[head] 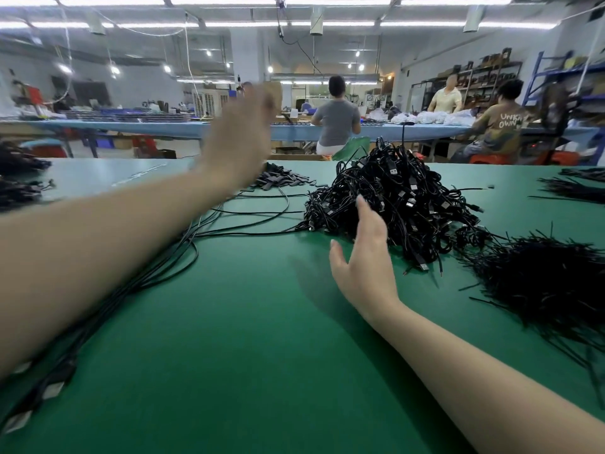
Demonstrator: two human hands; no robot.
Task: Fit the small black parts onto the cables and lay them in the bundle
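Over a green work table, the blurred left hand is raised with straight fingers; the right hand, fingers spread, holds nothing beside a tangled heap of black USB cables, small flat black parts lying farther left.

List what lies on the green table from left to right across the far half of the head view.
Dark cable bundles at the left edge → blurred raised left hand → small heap of flat black parts → tall tangled pile of black USB cables → loose black cable ends at the right edge.
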